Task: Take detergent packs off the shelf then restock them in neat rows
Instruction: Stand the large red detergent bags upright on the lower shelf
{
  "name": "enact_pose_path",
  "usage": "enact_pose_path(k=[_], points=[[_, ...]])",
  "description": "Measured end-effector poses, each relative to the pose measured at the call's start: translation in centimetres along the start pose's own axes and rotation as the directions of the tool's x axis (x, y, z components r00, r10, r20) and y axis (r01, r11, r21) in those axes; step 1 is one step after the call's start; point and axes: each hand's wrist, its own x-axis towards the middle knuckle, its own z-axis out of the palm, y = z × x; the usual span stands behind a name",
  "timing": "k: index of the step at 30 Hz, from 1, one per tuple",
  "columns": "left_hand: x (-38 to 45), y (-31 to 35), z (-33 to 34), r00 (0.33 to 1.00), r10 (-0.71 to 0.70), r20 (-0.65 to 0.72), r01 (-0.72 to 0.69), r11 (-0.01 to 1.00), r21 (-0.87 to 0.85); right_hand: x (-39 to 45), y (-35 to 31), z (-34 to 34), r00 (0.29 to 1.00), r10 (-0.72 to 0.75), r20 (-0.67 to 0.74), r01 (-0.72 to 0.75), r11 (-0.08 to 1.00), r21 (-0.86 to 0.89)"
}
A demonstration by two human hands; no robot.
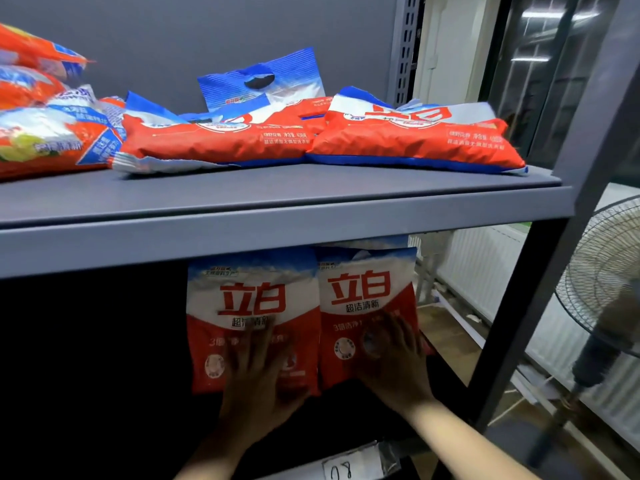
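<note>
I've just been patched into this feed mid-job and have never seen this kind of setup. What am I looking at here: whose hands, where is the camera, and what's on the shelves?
There is no machine here. A person wears one wide-angle camera on the head, so you see what they see, looking forward and down at a grey metal shelf unit.

On the lower shelf two red-and-white detergent packs stand upright side by side. The left hand lies flat with spread fingers on the left upright pack; the right hand lies the same way on the right upright pack. Neither hand grips; they seem to press or steady the packs.

On the upper shelf more packs lie flat: two red ones in front, a blue-and-white one behind, and a loose pile at the left. A floor fan stands to the right.
</note>
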Motion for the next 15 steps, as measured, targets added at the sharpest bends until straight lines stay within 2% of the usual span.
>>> enact_pose_path(k=[2,8,13,15], points=[[-0.1,0.2,0.7,0.997,0.029,0.078,-0.033,0.998,0.054,-0.1,0.6,1.0,0.996,-0.029,0.082,0.031,0.999,-0.026],[1.4,0.8,0.3,0.966,-0.079,0.248,0.076,0.997,0.019,1.7,0.2,0.4,0.992,0.023,0.121,-0.022,1.000,-0.017],[1.8,1.1,-1.0,0.948,-0.090,0.304,0.107,0.994,-0.038,1.7,-0.3,-1.8,0.982,0.032,0.185,-0.028,0.999,-0.022],[1.9,1.4,-1.9,0.956,-0.118,0.267,0.152,0.983,-0.108,1.3,-0.5,-2.8,0.976,0.037,0.217,-0.046,0.998,0.038]])
